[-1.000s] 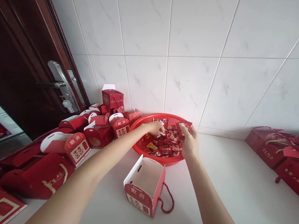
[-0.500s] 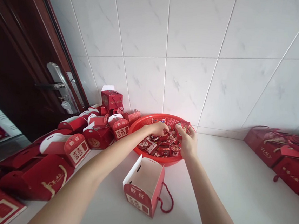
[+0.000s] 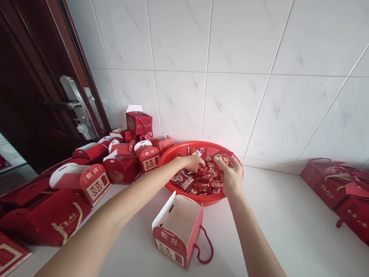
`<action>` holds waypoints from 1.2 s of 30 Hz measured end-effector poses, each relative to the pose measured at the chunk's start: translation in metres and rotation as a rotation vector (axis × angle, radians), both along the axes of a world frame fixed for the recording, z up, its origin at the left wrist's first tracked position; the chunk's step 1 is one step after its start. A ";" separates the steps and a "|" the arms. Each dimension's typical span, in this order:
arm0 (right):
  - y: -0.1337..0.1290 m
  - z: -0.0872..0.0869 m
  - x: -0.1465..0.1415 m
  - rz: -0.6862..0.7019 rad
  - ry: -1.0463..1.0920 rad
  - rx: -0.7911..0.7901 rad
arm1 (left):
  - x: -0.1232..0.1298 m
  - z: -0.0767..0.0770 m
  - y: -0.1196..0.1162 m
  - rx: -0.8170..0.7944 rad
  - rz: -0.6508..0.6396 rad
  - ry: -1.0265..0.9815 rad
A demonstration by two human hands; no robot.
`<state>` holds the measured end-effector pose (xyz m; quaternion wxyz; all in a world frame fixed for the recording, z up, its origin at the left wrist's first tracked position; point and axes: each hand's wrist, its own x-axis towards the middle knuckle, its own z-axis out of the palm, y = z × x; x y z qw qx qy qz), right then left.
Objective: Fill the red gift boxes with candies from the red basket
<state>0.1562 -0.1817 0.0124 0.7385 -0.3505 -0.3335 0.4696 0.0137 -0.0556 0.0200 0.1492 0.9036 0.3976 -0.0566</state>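
Observation:
A red plastic basket of red-wrapped sweets stands against the tiled wall. Over its middle, my left hand reaches in among the sweets with its fingers bent together; what they pinch, if anything, is too small to tell. My right hand is at the basket's right side, thumb and fingers closed on red packets. In front of the basket an open red and white box stands on the white surface, its lid flap raised and its red cord handle hanging to the right.
Many red gift boxes are piled along the left, beside a dark wooden door with a metal handle. More red boxes with ribbons stand at the right edge. The white surface runs between them.
My left hand has moved slightly left within the basket, and its fingers have curled. My right hand has shifted a little left with the packets. The open box stands where it was.

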 end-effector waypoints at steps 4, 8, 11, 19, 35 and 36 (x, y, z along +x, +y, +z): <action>0.000 0.000 0.000 -0.001 0.000 -0.002 | 0.000 -0.002 -0.002 -0.021 0.018 0.009; -0.002 0.003 0.000 0.008 0.012 -0.018 | 0.000 -0.002 -0.002 -0.017 0.053 -0.017; -0.003 0.004 0.000 0.016 0.018 -0.016 | -0.003 -0.002 0.002 0.011 0.106 -0.075; -0.003 0.005 -0.001 0.022 0.026 -0.019 | -0.015 -0.003 0.012 0.036 0.247 -0.327; -0.006 0.008 0.000 -0.006 -0.027 -0.061 | -0.006 0.005 -0.010 -0.142 0.071 -0.342; -0.006 0.008 0.000 -0.012 -0.032 -0.059 | 0.000 0.005 -0.012 -0.150 0.044 -0.315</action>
